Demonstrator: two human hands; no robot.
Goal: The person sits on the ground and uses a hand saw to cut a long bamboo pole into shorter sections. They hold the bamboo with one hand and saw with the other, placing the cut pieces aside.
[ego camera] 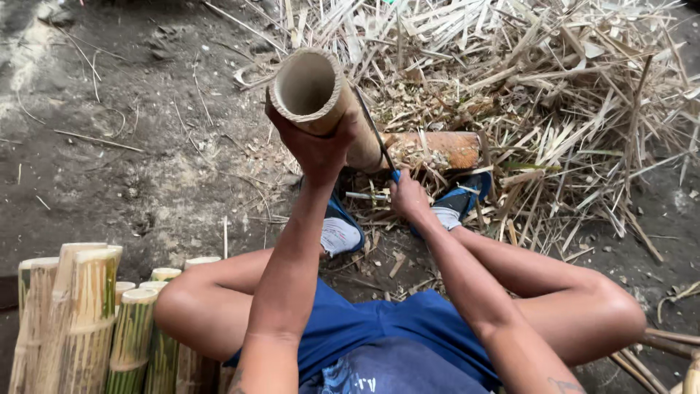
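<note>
Bare dirt ground carries a heap of bamboo shavings and cut bamboo sections

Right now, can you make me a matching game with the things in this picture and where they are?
Things:
1. hollow tan bamboo tube
2. thin dark blade with blue handle
3. cut green-striped bamboo pieces
4. pile of pale bamboo strips

Places:
A. upper right ground
B. in the right hand
C. lower left, upright
D. gripped by the left hand

Pairs: 1-D, 2-B, 3-C, 4-A

soft even daylight, faint shadows, no glare, sharp focus throughout
</note>
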